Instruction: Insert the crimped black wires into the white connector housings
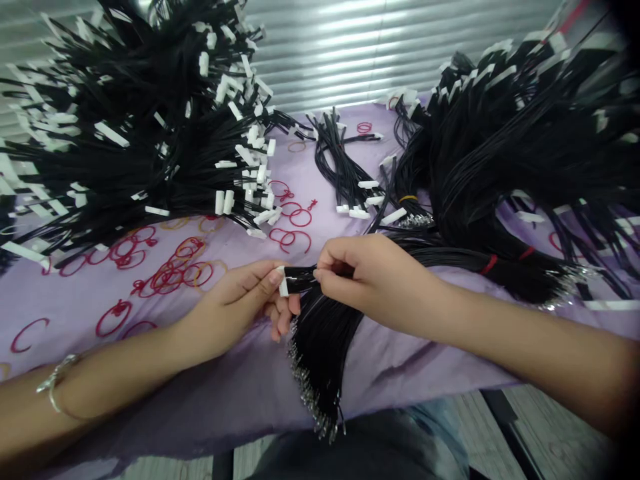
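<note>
My left hand (255, 293) pinches a white connector (283, 281) between thumb and fingers. Black wires (301, 279) run from this connector to the right. Just beside it, my right hand (365, 277) is closed, thumb and forefinger pinching at those wires; the exact wire between the fingertips is too small to make out. Below both hands a thick bundle of black wires (327, 353) with shiny metal tips hangs over the table's front edge. Another bundle (450, 259), tied with a red band, lies behind my right forearm.
A large heap of black cables with white connectors (150, 147) fills the left back. Another cable pile (500, 140) stands at the right. A small bundle (340, 160) lies between them. Red rubber bands (173, 270) are scattered on the purple cloth (215, 387).
</note>
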A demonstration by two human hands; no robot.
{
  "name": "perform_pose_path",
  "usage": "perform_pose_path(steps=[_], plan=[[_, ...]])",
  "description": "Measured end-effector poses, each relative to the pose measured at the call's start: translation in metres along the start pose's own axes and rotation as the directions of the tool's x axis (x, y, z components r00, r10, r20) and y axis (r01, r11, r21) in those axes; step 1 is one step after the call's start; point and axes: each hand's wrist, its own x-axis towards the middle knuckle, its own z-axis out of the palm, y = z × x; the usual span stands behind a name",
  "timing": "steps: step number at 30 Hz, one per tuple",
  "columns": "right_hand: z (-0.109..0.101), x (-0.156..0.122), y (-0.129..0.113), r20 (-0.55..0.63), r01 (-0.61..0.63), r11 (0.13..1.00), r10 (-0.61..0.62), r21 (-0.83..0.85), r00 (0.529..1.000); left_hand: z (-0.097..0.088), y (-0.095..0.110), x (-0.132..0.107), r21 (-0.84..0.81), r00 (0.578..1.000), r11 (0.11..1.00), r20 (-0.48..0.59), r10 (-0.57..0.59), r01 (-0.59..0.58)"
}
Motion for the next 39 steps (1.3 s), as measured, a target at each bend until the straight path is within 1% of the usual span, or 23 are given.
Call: perform_pose_path(steps=[6, 13, 17, 21, 27, 31, 35, 39], plan=[[0.004, -0.003, 0.001, 0.043, 0.056, 0.998, -0.055, -0.019, 0.998, 0.001, 0.000, -0.002, 0.082, 1.000, 0.997, 0.025, -0.008, 0.006], [0.007, -0.003, 0.001, -0.014, 0.042, 0.999, -0.042, -0.005, 0.999, 0.001, 0.001, -0.003, 0.125, 1.000, 0.992, 0.018, 0.000, -0.003], [0.008, -0.003, 0.001, -0.036, 0.042, 0.999, -0.043, -0.024, 0.998, 0.001, 0.001, -0.003, 0.115, 1.000, 0.993, 0.018, 0.001, -0.003], [0.008, -0.003, 0.002, -0.052, 0.039, 0.999, -0.039, -0.018, 0.998, 0.000, 0.001, -0.001, 0.110, 0.999, 0.994, 0.034, 0.000, -0.004], [0.009, -0.004, 0.001, -0.076, 0.053, 0.999, -0.054, -0.009, 0.996, 0.000, 0.000, 0.000, 0.082, 1.000, 0.997, 0.029, 0.003, -0.005], [0.009, -0.006, 0.001, -0.067, 0.044, 0.999, -0.045, -0.019, 0.997, 0.001, 0.002, -0.001, 0.095, 1.000, 0.995, 0.028, -0.005, 0.002], [0.010, -0.006, 0.003, -0.045, 0.063, 0.998, -0.062, 0.011, 0.997, 0.001, 0.003, -0.002, 0.128, 1.000, 0.992, 0.012, -0.002, 0.001], [0.012, -0.005, 0.004, 0.000, 0.072, 0.997, -0.072, 0.039, 0.997, 0.002, 0.003, -0.001, 0.128, 1.000, 0.992, 0.006, 0.005, -0.006]])
